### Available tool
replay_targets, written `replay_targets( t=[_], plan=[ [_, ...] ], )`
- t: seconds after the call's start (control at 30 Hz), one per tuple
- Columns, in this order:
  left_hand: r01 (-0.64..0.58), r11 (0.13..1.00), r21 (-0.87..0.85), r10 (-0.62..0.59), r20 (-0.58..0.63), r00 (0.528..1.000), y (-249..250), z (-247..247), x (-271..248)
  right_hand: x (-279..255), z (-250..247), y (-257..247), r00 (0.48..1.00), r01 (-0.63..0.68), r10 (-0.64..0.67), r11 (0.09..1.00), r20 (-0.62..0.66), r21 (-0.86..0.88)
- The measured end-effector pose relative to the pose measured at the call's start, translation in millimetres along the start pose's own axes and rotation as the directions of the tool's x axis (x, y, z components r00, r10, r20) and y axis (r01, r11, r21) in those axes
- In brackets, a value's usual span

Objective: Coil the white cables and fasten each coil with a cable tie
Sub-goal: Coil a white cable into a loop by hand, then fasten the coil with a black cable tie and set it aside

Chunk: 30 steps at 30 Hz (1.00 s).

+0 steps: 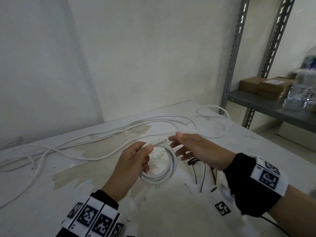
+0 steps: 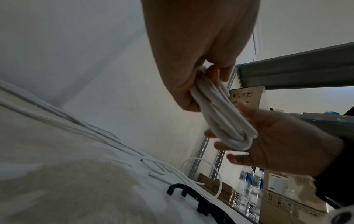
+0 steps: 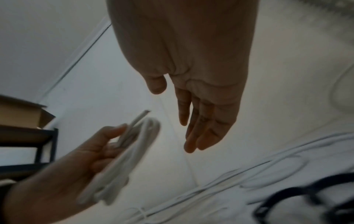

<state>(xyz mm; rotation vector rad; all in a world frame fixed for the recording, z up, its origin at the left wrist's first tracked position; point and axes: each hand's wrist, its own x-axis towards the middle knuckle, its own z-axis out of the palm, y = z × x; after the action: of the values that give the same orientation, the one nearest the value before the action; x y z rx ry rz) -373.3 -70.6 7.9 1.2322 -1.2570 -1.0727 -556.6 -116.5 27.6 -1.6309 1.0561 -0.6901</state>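
Loose white cables [image 1: 71, 144] sprawl over the left half of the table [image 1: 34, 194], running from its left edge up toward the back edge by the wall, a few cut ends lying near the back. Front left of the tabletop is mostly stained bare surface.

Middle of the table, lifted off it: the left hand [image 1: 135, 161] has its fingers and thumb wrapped round one side of a white cable coil [image 1: 164, 173], several loops bunched together, one cut end poking out past the thumb.

Right next to it the right hand [image 1: 198, 151] is spread flat, fingers straight, gripping nothing; whether its fingertips touch the coil's far side is hard to call, the wrist views disagree.

Under that hand, black cable ties [image 1: 203, 175] lie on the tabletop toward the front right. One more loose cable loop [image 1: 212, 110] sits at the back right corner, close to the metal shelf [image 1: 273, 106] with boxes and water bottles.
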Motion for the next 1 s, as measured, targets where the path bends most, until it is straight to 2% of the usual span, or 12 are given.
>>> replay_targets(
  t=[0.1,0.27,0.37,0.47,0.67,0.73,0.83,0.9,1.0],
  plan=[
    [0.014,1.000,-0.019,-0.014,-0.024,1.000,-1,1,4,2,-34,20,0.987,-0.086,0.082,0.996,-0.135,-0.029],
    [0.033,0.998,-0.050,-0.036,-0.059,0.998,-2,6,12,11,-78,62,0.941,-0.237,0.145,0.928,-0.307,-0.288],
    [0.038,0.998,-0.051,-0.041,-0.075,0.996,-3,8,17,20,-89,79,0.923,-0.366,0.240,0.790,-0.302,-0.491],
    [0.048,0.997,-0.056,-0.053,-0.089,0.995,-3,10,22,30,-89,82,0.888,-0.459,0.380,0.697,-0.260,-0.551],
    [0.037,0.997,-0.067,-0.045,-0.120,0.992,-4,8,25,45,-77,85,0.879,-0.463,0.387,0.545,-0.280,-0.699],
    [0.039,0.997,-0.072,-0.048,-0.131,0.990,-4,5,25,46,-76,81,0.891,-0.451,0.325,0.563,-0.317,-0.693],
    [0.030,0.996,-0.082,-0.042,-0.152,0.987,-4,0,25,46,-79,70,0.892,-0.378,0.126,0.735,-0.434,-0.564],
    [0.022,0.996,-0.082,-0.036,-0.174,0.984,-4,-4,25,45,-73,56,0.885,-0.224,-0.017,0.861,-0.465,-0.457],
    [0.007,0.997,-0.082,-0.024,-0.213,0.977,-5,-12,24,41,-47,27,0.906,0.026,-0.174,0.933,-0.385,-0.359]
  ],
)
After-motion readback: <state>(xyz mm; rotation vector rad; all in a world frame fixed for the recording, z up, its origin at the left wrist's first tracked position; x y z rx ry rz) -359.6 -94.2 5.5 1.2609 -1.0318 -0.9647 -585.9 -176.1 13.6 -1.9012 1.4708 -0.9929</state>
